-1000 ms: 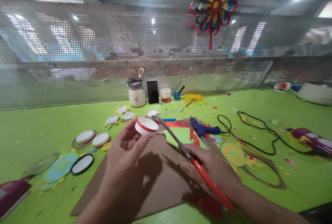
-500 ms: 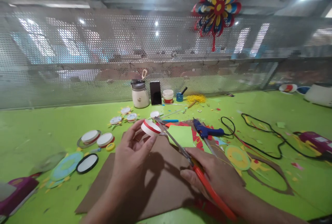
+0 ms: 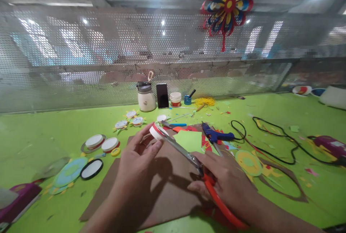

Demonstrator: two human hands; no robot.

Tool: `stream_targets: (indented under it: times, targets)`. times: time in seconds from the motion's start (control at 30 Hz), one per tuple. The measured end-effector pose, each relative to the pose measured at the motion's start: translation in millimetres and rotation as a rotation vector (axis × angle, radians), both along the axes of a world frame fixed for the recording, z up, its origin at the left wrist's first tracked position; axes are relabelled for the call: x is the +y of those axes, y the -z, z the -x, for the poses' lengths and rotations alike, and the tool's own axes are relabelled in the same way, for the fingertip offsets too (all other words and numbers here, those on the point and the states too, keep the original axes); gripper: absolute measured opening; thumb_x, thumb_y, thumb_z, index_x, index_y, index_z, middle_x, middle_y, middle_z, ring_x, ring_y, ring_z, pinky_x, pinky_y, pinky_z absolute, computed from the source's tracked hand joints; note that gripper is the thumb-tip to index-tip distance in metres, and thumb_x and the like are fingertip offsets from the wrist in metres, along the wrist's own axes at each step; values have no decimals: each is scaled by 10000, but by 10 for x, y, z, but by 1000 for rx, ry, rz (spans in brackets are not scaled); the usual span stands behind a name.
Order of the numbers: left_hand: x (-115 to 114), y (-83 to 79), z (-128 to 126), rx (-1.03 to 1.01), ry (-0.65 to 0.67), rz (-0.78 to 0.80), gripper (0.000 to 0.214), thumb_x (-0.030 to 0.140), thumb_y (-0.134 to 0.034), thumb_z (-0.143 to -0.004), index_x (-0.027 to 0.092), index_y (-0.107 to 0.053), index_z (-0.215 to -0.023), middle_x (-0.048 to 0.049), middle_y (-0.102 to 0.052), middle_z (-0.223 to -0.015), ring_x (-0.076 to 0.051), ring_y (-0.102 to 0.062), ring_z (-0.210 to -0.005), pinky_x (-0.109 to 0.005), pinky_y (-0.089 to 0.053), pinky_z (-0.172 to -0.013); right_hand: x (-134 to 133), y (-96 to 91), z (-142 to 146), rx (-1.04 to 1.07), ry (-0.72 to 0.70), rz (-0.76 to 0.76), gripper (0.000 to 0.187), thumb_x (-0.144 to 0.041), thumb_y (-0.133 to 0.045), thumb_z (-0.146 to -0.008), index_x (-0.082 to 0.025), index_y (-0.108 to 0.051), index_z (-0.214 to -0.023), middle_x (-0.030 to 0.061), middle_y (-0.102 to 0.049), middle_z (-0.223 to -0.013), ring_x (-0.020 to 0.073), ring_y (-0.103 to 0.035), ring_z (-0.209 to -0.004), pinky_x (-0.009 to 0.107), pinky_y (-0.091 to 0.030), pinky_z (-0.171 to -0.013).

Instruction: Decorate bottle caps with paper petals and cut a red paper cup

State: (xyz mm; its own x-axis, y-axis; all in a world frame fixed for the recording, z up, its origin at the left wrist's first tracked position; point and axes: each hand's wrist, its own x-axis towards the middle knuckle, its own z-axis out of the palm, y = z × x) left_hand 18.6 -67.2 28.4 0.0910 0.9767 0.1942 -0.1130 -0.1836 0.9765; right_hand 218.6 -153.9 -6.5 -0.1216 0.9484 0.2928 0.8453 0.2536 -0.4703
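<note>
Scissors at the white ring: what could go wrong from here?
The scissors in the right hand reach the white ring close to the left hand, so a slip might nick its fingers. The ring is held by one side above the cardboard, so pressure could twist it loose. The blue glue gun lies beyond the right hand; a wide swing might knock it.

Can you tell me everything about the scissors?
The scissors have red-orange handles that look plastic and long, silvery, metal-looking blades. The right hand holds them aslant above the brown board. In the picture, the blades overlap the white round piece in the left hand; touching isn't clear.
</note>
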Motion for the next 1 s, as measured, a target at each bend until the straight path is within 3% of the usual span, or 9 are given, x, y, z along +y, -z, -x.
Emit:
stream_targets:
  times: [0.2, 0.47, 0.73, 1.0]
  targets:
    - [-32, -11, -7, 20, 6, 0, 513, 316, -760, -773, 234, -604, -1255, -62, -678, -1266, -221, -631, -1148, -295, -519, -947, -2, 45, -63, -56, 14, -34, 591, -642, -537, -859, -265, -565, -1314, 95, -687, -1019, 291, -659, -855, 507, -506, -848]
    - [-44, -79, -23, 37, -20, -2, 480, 305, -773, -756, 204, -638, -1205, -55, -719, -1195, -227, -650, -1123, -284, -532, -928, 19, 43, -129, -162, 7, -202, 540, -564, -587, -871, -232, -593, -1297, 114, -684, -952, 280, -636, -899, 419, -502, -819]
    - [-8, -35, -10, 60, -27, -26, 479, 303, -778, -756, 193, -639, -1201, -43, -726, -1179, -182, -670, -1065, -224, -544, -866, 11, 96, -144, -200, -5, -223, 528, -552, -541, -906, -232, -549, -1326, 98, -666, -978, 264, -631, -881, 435, -498, -818]
    - [-34, -65, 5, 41, -4, 86, 562, 319, -786, -741, 196, -610, -1260, -50, -769, -998, -153, -712, -777, -201, -552, -649, 40, 76, -176, -269, -24, -275, 536, -510, -550, -916, -170, -543, -1331, 111, -631, -903, 267, -618, -840, 421, -507, -745]
